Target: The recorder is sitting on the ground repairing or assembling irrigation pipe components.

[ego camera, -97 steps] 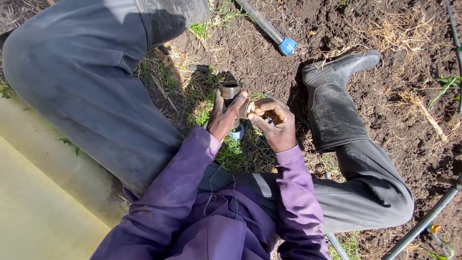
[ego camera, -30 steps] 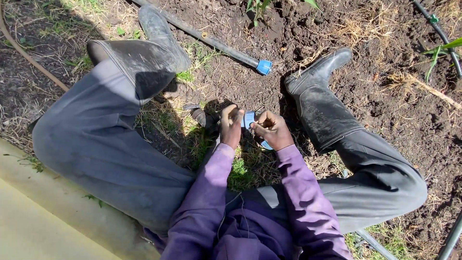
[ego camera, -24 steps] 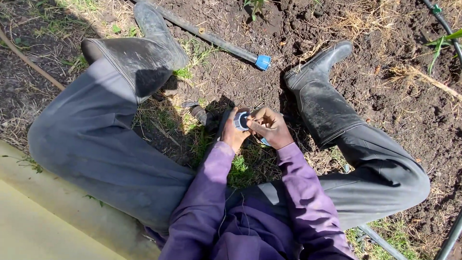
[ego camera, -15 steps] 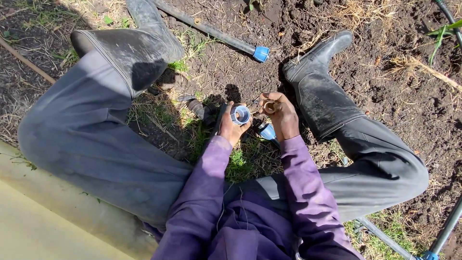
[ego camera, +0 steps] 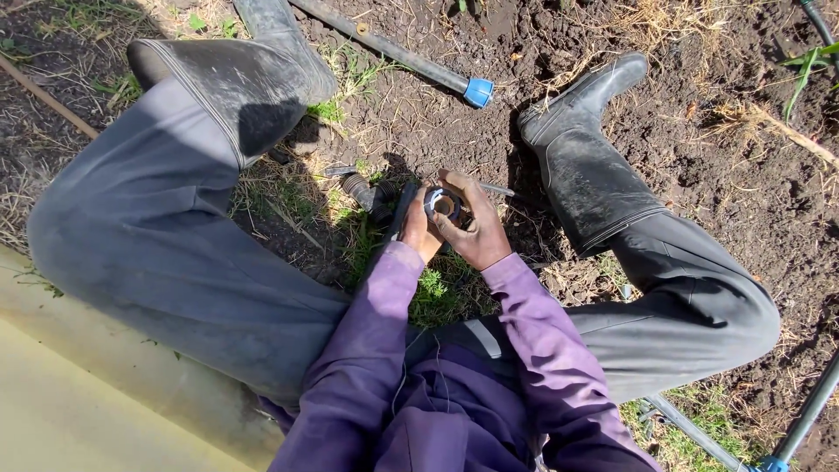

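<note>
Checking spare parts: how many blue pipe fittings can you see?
3: one held in both hands, one capping the black pipe on the soil ahead, one at the bottom right corner. More may be hidden.

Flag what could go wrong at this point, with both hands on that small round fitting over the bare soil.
The blue-ringed fitting is pinched between the left hand and right hand above loose soil and grass; if it slips, it could be hard to find or pick up grit in its open end. The black pipe with a blue cap lies beside the left boot, so shifting that leg might knock it.
</note>
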